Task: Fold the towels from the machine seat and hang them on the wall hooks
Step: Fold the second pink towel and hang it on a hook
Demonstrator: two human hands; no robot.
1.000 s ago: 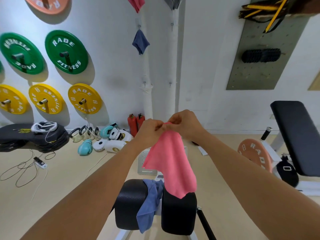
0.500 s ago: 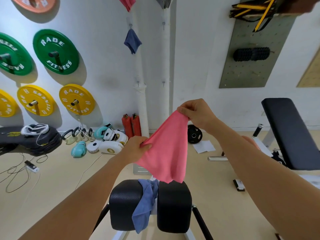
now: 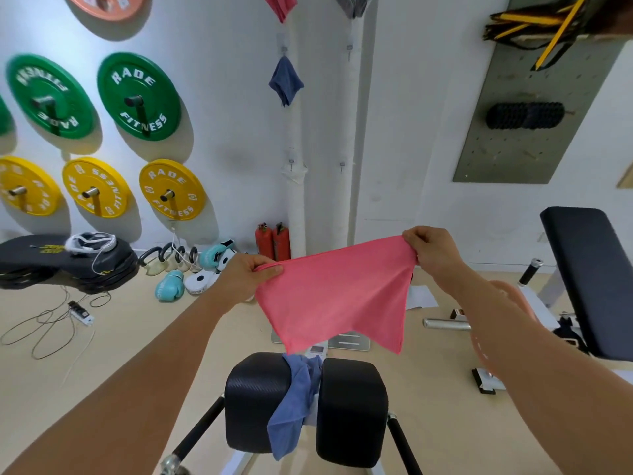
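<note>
A pink towel (image 3: pixel 334 296) hangs stretched wide between my hands above the machine seat. My left hand (image 3: pixel 245 279) pinches its left top corner and my right hand (image 3: pixel 433 250) pinches its right top corner. Below, a blue towel (image 3: pixel 294 402) droops in the gap between the two black seat pads (image 3: pixel 253 399). On the wall ahead a dark blue towel (image 3: pixel 286 80) hangs from a hook, with a pink towel (image 3: pixel 280 5) and a grey towel (image 3: pixel 352 3) higher up. Two bare hooks (image 3: pixel 291 162) sit lower on the white columns.
Green and yellow weight plates (image 3: pixel 138 97) hang on the left wall. Boxing gloves (image 3: pixel 169 286), two red extinguishers (image 3: pixel 272 240) and cables lie on the floor. A black bench (image 3: pixel 592 275) stands at the right, a grey pegboard (image 3: pixel 527 108) above it.
My hands were together at the towel's top; they have moved apart, left hand to the left and right hand to the right, spreading the pink towel out flat.
</note>
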